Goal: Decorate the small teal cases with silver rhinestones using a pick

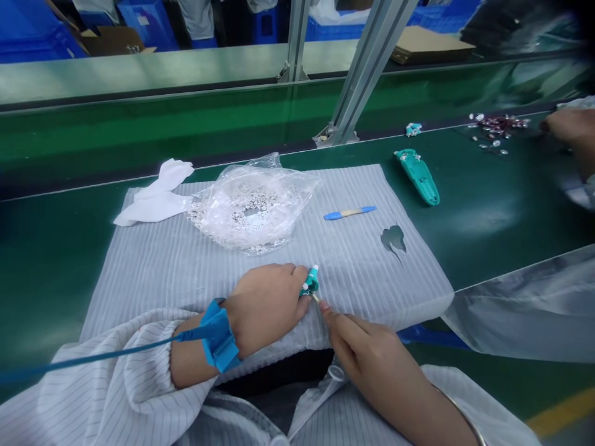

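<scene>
Two bare hands meet near the middle of the foam sheet (186, 260): the left hand (267, 303) has its fingers closed round a small teal part (313, 279), and the right hand (376, 356) pinches a slim stick (315, 298) against it. The step looks like fine work with the stick's tip; the next move seems to call for a steady left grip and light right-hand pressure. No brand, label or writing is legible, even on the clear bag (260, 204) farther left
</scene>
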`<state>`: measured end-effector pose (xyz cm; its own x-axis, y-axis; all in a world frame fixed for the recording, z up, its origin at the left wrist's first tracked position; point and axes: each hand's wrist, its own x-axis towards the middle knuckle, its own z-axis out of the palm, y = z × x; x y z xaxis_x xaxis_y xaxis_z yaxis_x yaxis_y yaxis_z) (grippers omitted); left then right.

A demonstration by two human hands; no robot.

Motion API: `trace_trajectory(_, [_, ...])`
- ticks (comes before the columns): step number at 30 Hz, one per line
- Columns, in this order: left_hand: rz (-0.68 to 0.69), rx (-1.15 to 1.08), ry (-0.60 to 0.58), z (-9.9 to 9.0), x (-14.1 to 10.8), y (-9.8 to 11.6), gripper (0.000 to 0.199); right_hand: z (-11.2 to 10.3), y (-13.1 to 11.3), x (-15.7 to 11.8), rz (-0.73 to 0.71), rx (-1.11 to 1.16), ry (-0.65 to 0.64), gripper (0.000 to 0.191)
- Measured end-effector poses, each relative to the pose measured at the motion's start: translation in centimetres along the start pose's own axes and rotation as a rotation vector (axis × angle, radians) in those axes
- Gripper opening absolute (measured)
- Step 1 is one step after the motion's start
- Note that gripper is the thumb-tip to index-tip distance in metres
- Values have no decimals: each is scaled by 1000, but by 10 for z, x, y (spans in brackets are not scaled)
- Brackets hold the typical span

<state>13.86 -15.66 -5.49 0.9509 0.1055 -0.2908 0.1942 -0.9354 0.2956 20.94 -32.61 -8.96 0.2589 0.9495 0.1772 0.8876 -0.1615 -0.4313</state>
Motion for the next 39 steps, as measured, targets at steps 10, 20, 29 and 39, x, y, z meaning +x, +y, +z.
trace_trajectory(10, [52, -1, -28, -2, 3, -2, 22, -4, -2, 9, 82, 82, -52, 31])
trace_trajectory(20, [-3, -28, -114, -7, -6, -8, 30, -3, -3, 1, 111, 210, -47, 27])
trace_trajectory(29, [30, -3, -113, -6, -5, -8, 28, 1, -5, 2, 102, 206, -79, 25])
trace_trajectory(39, [64, -54, -90, -5, -6, -11, 33, -9, -7, 12, 197, 338, -159, 27])
